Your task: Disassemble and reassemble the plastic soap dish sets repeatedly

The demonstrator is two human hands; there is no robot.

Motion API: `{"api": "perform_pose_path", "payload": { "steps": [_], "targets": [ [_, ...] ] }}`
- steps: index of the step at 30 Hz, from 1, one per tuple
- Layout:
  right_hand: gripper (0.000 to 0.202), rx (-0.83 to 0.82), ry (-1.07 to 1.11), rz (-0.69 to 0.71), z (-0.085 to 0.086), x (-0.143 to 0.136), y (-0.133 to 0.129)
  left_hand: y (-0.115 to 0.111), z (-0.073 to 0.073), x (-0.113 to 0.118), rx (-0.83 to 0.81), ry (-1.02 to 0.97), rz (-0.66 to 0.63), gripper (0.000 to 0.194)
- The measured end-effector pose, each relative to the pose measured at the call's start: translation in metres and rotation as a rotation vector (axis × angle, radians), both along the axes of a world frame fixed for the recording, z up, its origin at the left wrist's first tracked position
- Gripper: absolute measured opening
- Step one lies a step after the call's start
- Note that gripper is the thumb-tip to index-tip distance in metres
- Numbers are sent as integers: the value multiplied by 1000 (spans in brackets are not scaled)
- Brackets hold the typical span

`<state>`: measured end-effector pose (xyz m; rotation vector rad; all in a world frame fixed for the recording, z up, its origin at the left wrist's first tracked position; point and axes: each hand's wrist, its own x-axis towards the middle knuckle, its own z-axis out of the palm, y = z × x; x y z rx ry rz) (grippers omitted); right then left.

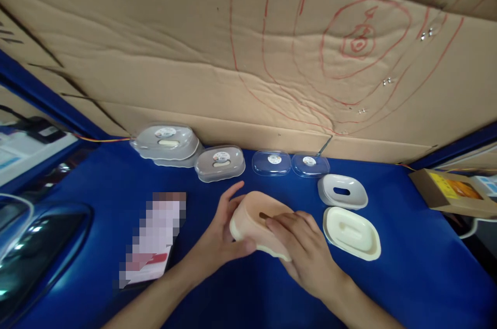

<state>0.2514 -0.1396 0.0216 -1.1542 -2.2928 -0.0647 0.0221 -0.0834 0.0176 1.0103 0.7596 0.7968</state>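
Between my hands, above the blue tabletop, is a pale pink oval plastic box (261,208) with a slot in its top face. My left hand (225,233) grips its left end, thumb along the near side, index finger stuck out past the far side. Over its right end lies my right hand (305,246), fingertips beside the slot and partly covering it. To the right sit a white oval piece with a slot (359,198) and a cream oval dish (373,250). What is inside the pink box is hidden.
Along the cardboard wall (186,85) stand stacked translucent oval boxes (182,137), another translucent box (236,160) and two clear lids (264,167) with labels. A phone with a blurred screen (155,233) lies left. A cardboard box (423,189) is at the right edge.
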Motion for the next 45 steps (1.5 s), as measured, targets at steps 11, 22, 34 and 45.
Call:
{"api": "perform_pose_path", "payload": {
  "steps": [11, 22, 34, 45],
  "targets": [
    [80, -240, 22, -13, -23, 11, 38, 9, 1, 5, -461, -163, 270, 33],
    [40, -256, -24, -228, -20, 10, 76, 14, 11, -2, -430, -248, 529, 40],
    [88, -691, -160, 201, 9, 28, 6, 22, 25, -7, -442, -319, 673, 34],
    [72, -293, 287, -221, -1, 37, 9, 6, 8, 6, -419, -279, 200, 48]
  ]
}}
